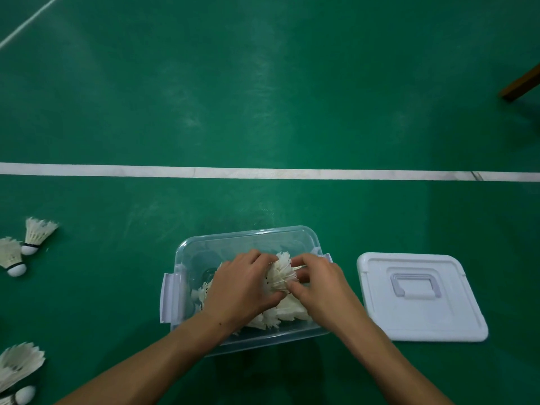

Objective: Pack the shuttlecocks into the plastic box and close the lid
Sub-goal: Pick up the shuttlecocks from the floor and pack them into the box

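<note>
A clear plastic box (204,244) with pale clip handles sits open on the green court floor, holding several white feather shuttlecocks (289,312). Both my hands are inside it. My left hand (242,290) and my right hand (321,287) grip one shuttlecock (283,273) between them, its feather skirt sticking up above the pile. The white lid (420,296) with a moulded handle lies flat on the floor just right of the box.
Two loose shuttlecocks (32,238) lie on the floor at the far left, with two more (17,372) at the lower left corner. A white court line (263,172) crosses beyond the box. A brown wooden leg (523,83) shows at the upper right.
</note>
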Motion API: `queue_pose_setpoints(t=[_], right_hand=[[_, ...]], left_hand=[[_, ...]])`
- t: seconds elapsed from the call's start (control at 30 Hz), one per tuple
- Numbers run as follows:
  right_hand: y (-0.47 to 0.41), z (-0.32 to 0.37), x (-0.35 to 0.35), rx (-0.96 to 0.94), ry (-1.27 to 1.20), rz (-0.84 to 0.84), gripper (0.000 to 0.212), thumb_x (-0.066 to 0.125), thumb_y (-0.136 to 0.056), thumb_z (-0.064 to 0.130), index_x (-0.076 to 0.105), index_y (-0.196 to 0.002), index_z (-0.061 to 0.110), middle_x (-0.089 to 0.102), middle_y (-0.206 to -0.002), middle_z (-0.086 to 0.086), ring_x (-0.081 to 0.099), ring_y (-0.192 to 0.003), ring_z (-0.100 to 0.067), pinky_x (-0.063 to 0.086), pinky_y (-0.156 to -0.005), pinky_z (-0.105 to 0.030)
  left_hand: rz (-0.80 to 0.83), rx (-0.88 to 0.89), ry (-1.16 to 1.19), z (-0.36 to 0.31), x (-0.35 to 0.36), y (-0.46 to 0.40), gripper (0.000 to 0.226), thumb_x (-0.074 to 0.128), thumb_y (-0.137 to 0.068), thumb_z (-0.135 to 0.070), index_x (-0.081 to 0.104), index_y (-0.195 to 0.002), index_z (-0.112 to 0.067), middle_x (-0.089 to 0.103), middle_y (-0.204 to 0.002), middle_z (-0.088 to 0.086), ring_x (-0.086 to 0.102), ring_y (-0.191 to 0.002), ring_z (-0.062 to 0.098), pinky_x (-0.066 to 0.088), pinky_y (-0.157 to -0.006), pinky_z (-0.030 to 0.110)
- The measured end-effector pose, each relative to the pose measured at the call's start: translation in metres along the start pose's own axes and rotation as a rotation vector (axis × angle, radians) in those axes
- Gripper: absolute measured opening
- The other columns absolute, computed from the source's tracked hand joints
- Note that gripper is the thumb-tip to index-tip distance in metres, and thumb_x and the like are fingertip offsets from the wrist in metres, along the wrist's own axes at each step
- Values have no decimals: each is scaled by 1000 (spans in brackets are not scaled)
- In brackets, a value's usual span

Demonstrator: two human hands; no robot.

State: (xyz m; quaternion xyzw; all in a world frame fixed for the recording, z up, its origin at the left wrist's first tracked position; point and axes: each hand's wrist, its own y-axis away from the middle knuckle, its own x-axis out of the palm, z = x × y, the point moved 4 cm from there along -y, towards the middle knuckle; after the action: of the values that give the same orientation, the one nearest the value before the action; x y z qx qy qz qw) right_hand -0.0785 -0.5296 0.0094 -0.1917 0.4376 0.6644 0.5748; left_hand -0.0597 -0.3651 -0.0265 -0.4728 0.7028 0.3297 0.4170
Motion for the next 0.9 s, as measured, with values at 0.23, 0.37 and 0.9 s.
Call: queue_pose_setpoints(t=[0.23,0.37,0.9], right_hand=[[13,5,-35,-58,201,-167,29,68,-95,43,60,-123,38,72,-104,22,68,-93,-3,57,-80,-34],[12,5,-44,-53,205,-218,25,66,-95,43,62,-119,37,70,-96,22,67,-93,-5,54,-75,-32],[2,134,22,-499,205,-89,38,70,-94,49,61,-126,31,71,-108,16,64,-103,-11,58,-88,-40]], left_hand=[[33,31,-79,-4,13,-3,72,65,-84,-69,44,-145,-36,57,-138,-12,54,-124,16,45,-101,38],[42,42,-103,-6,7,-2,86,67,-78,-77,42,-147,-33,54,-140,-10,51,-125,18,44,-100,37],[-298,-187,135,98,-130,91,66,60,-77,-81,59,-126,-37,62,-112,-22,60,-95,-1,60,-78,37]])
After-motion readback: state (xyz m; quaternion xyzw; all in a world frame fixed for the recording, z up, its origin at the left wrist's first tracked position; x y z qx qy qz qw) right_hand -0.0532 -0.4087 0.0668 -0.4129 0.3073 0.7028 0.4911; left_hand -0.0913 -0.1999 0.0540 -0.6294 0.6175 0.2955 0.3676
